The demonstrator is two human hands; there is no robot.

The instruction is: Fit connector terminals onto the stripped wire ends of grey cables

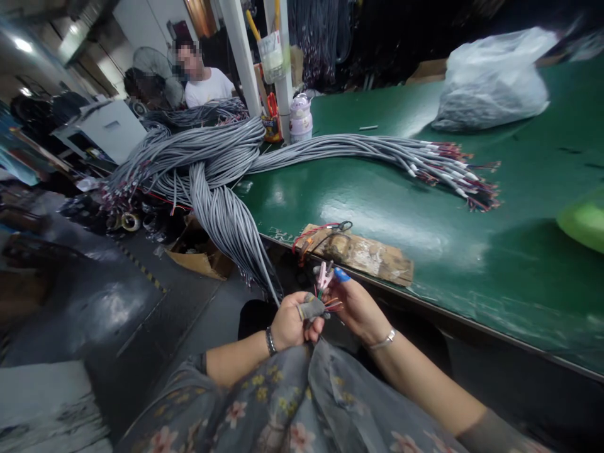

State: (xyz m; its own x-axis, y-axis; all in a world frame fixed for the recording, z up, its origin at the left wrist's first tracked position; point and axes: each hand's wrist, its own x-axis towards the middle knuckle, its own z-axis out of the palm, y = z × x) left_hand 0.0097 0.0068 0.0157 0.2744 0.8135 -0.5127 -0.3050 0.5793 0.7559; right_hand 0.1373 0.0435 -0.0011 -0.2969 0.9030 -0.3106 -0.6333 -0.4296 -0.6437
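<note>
Grey cable end and pink tool, held low in the near middle.
The grey cable [312, 307] comes down from the far left and ends in the closed left hand [289, 325]. Its short stripped end points right, where thin coloured wires [334, 304], red and orange among them, fan out toward the right hand [357, 308]. Just above the wires a small pink tool [323, 275] stands upright, pinched in the right hand's fingers; it may be a cutter or a clip, too blurred to tell.
</note>
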